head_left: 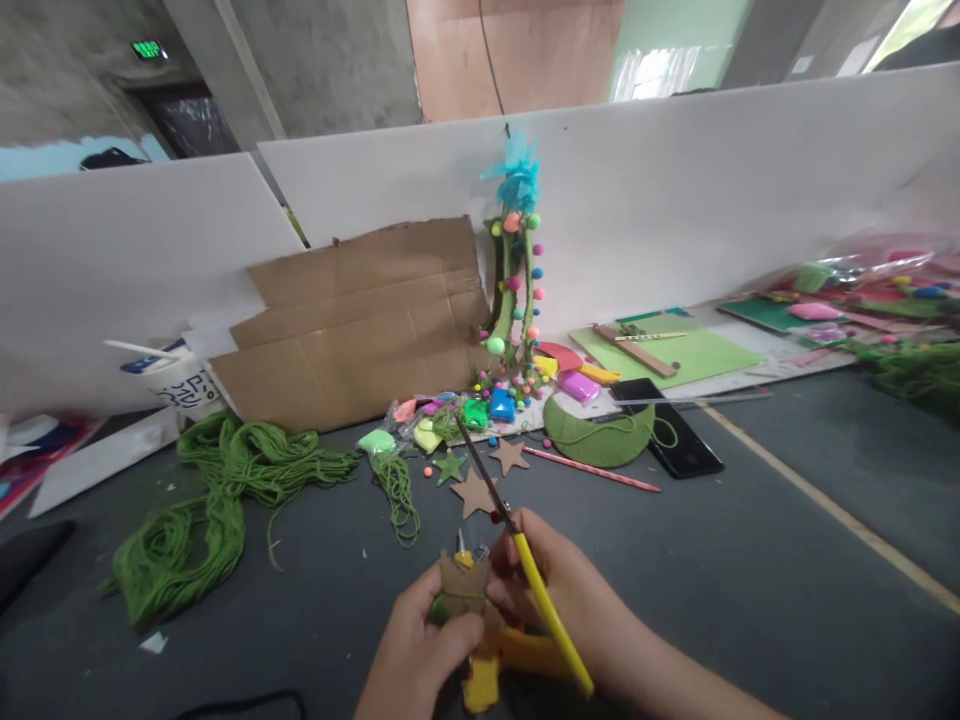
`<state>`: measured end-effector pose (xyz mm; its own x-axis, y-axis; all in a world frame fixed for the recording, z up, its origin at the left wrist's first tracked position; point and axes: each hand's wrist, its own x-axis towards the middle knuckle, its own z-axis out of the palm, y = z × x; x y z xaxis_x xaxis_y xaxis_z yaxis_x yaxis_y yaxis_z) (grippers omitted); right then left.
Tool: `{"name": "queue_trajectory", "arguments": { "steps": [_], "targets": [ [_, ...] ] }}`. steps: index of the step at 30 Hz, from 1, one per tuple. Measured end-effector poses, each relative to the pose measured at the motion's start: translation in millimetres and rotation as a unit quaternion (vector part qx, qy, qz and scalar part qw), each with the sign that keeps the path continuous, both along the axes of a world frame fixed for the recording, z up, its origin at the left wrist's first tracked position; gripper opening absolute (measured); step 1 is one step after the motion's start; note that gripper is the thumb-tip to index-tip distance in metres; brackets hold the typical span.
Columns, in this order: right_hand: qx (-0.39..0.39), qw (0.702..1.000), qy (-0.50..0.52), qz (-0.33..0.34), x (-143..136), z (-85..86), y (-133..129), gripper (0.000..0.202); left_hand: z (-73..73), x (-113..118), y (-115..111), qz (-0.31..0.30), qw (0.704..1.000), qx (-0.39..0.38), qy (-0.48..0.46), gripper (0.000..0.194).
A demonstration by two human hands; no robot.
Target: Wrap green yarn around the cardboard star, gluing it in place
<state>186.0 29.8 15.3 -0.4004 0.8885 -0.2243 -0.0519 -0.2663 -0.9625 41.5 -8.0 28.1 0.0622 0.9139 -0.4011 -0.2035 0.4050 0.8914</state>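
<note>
My left hand (431, 635) is closed on a small brown cardboard piece (465, 582), with a strand of green yarn across it and more green at its side. My right hand (551, 570) grips scissors (534, 570) with yellow handles; their dark blades point up and to the left. The fingertips of my right hand are close to the cardboard piece; whether they touch it I cannot tell. Under my hands lies a yellow object (481, 685), partly hidden. Just beyond are two cardboard stars (474, 493) and a small green star (451, 466).
Green yarn (184, 530) lies in a heap on the left. Behind stands a decorated green form (514, 290) with pompoms, beside cardboard sheets (360, 340). To the right are a green crescent (600, 435), a black phone (686, 445) and a pencil (592, 469). White panels (675, 200) border the table.
</note>
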Motion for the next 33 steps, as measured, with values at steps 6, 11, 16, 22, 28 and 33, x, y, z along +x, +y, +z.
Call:
{"name": "queue_trajectory", "arguments": {
  "steps": [6,11,16,22,28,33],
  "targets": [
    [0.004,1.0,0.009,0.0,-3,4.1,-4,0.025,-7.4,1,0,0.036,0.999,0.0,0.008,0.025],
    [0.026,1.0,-0.017,-0.007,-4,5.5,-5,0.02,-5.5,1,0,0.043,0.999,-0.001,0.016,0.019],
    [0.035,0.999,-0.029,-0.009,-4,6.3,-6,0.019,-3.0,2,1,0.045,0.999,-0.005,0.028,0.015],
    [0.021,0.999,-0.027,-0.016,-6,7.0,-7,0.019,-3.6,5,1,0.057,0.998,-0.006,0.04,0.013],
    [0.024,0.999,-0.033,-0.014,-6,9.3,-6,0.02,-11.6,0,-1,0.052,0.998,-0.005,0.046,0.015],
    [0.026,0.999,-0.034,-0.013,-5,7.4,-8,0.02,-10.8,0,-3,0.039,0.997,0.004,0.061,0.015]
  ]
}}
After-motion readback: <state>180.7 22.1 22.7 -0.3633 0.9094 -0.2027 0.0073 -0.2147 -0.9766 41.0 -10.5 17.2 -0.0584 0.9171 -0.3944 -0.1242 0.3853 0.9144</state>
